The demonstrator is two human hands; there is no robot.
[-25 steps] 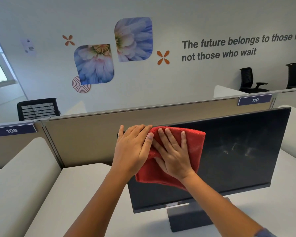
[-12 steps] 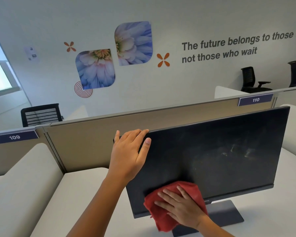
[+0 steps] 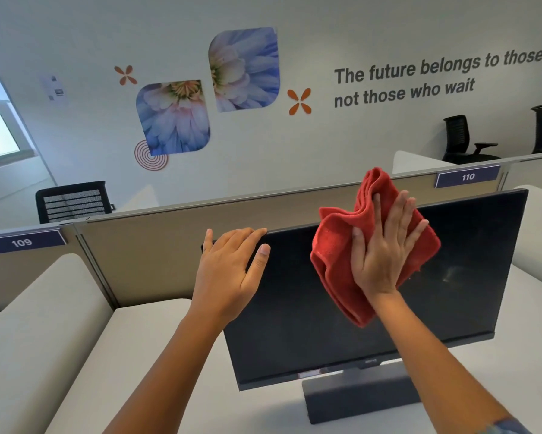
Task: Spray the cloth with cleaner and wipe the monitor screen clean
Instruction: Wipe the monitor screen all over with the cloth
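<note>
A dark, switched-off monitor (image 3: pixel 310 324) stands on a grey stand on the white desk. My left hand (image 3: pixel 232 270) grips its top left corner, fingers over the upper edge and thumb on the screen side. My right hand (image 3: pixel 382 249) lies flat, fingers spread, pressing a crumpled red cloth (image 3: pixel 332 261) against the upper middle of the screen. The cloth's top fold sticks up above the monitor's upper edge. No cleaner bottle is in view.
A beige partition (image 3: pixel 144 255) with labels 109 and 110 runs behind the monitor. The white desk (image 3: pixel 157 355) spreads left and in front of the stand (image 3: pixel 354 399). Black office chairs (image 3: pixel 72 200) stand beyond the partition by the decorated wall.
My right hand swept the red cloth from the screen's upper left down to the lower edge, then up to the upper middle. My left hand stayed on the top left corner.
</note>
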